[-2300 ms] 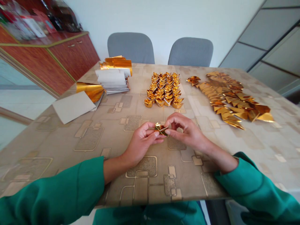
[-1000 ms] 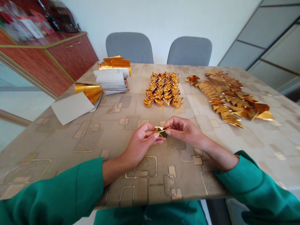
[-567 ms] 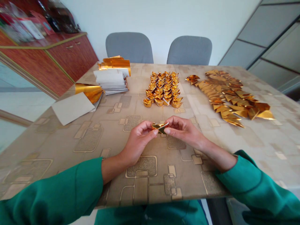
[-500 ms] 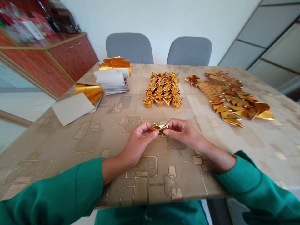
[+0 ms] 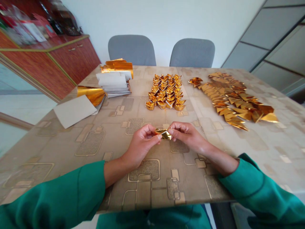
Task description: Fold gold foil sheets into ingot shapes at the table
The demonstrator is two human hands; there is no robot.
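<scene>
Between my hands, just above the table, is a small folded gold foil paper ingot with a pale edge showing across its top. My left hand pinches its left end between thumb and fingers. At the right end, my right hand pinches it with thumb and index finger. The fingertips hide parts of both ends. Beyond my hands, finished gold paper ingots stand in close rows on the table.
Flat folded gold pieces spread over the table's right side. A stack of white-backed foil sheets stands at the back left, with a loose white sheet before it. Two grey chairs are behind the patterned tablecloth.
My right thumb has shifted up over the ingot's right end, and more of its shiny front face shows. The pale edge is less visible. Both hands stay in nearly the same place.
</scene>
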